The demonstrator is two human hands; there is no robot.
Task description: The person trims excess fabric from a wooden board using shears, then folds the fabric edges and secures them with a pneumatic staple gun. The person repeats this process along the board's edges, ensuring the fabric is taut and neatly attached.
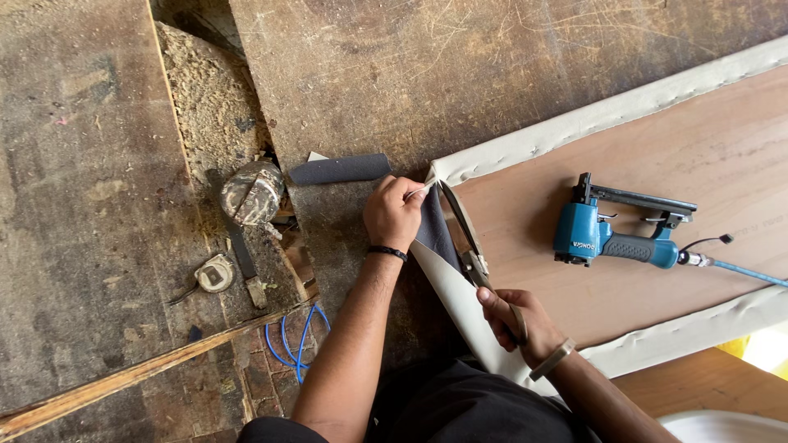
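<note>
My left hand (394, 212) pinches the corner of a pale cream fabric (456, 305) that wraps the edge of a plywood panel (657, 156), pulling a flap with a grey underside (432, 230) up at the panel's corner. My right hand (515, 321) grips the handles of long metal scissors (465, 238), whose blades point up toward the pinched corner and lie against the fabric flap. A black band is on my left wrist and a metal bangle on my right.
A blue pneumatic staple gun (611, 231) with a blue air hose (751, 272) lies on the panel, right of the scissors. On the worn wooden bench to the left sit a tape roll (251, 194), a small tape measure (214, 273), a grey fabric strip (339, 169) and a blue coiled cord (294, 340).
</note>
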